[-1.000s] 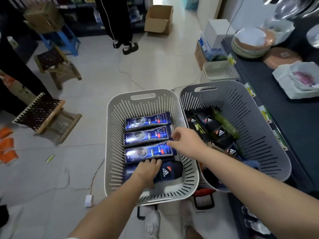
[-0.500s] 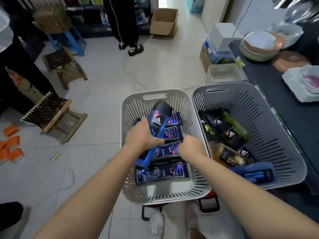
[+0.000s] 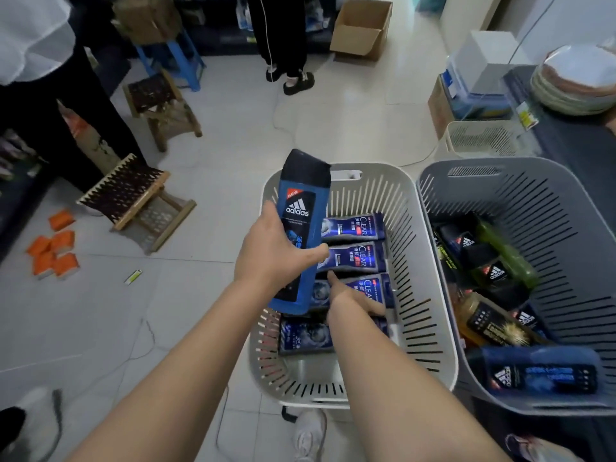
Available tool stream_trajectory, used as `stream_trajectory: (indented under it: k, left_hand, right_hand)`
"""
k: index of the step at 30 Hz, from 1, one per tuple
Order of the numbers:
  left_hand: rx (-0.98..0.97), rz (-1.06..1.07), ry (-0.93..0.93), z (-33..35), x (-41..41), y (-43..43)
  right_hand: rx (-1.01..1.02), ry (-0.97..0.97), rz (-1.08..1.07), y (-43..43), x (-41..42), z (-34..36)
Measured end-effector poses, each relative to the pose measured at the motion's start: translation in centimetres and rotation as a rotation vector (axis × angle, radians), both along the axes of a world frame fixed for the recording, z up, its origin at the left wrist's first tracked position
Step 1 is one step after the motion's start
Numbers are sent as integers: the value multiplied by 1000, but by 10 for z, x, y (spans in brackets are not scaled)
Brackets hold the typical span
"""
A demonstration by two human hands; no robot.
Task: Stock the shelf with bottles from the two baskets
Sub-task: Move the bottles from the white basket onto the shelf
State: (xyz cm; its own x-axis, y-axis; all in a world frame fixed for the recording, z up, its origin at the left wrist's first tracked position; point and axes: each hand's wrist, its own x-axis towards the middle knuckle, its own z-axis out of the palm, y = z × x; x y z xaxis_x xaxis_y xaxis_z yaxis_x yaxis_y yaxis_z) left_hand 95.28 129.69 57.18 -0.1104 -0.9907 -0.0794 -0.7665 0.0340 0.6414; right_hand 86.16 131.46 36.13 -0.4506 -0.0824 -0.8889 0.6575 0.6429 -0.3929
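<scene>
My left hand (image 3: 271, 255) grips a blue Adidas bottle (image 3: 300, 228) with a dark cap, held upright above the left edge of the white basket (image 3: 423, 295). Several dark blue Clear bottles (image 3: 355, 258) lie flat in that basket. My right hand (image 3: 353, 303) reaches down among them, fingers on one Clear bottle (image 3: 368, 288); whether it grips is unclear. The grey basket (image 3: 550, 228) to the right holds several black Adidas bottles (image 3: 493, 271), a green bottle (image 3: 510, 258), an amber bottle (image 3: 490, 323) and a blue one (image 3: 540, 373). The dark shelf (image 3: 576, 145) runs along the right.
Two woven wooden stools (image 3: 133, 198) stand on the tiled floor at left, with orange packs (image 3: 53, 251) nearby. Two people (image 3: 283, 38) stand at the back and left. A cardboard box (image 3: 363, 28), a small white basket (image 3: 483, 138) and stacked plates (image 3: 573, 81) are at the rear right.
My left hand lifted the blue Adidas bottle out of the white basket and raised it upright. My right hand moved down onto the Clear bottles.
</scene>
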Motion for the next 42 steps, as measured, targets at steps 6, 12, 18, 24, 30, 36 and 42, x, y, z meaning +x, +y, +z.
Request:
stream_trajectory:
  k: [6,12,18,24,30,36,42]
  left_hand:
    - [-13,52,80,4,13,8]
    - [-64,36,136,28,13,7]
    - [-181,-110,133,81,5,7]
    - [-294,-239,214,143,-29,23]
    - [-308,-464,335,180,-102,88]
    - [-295,-748,435,212,-190,218]
    - [-212,-1037,560,236,-254,398]
  right_hand:
    - [-34,45,36,33,-3,107]
    - [-47,96,183,58,-12,137]
    - [-374,129,193,64,-21,198]
    - [-671,391,69,97,-59,311]
    - [-627,921,-72,203,-132,381]
    - [-411,1309,-112,365,-175,423]
    - [-182,1461,-265,560,-184,444]
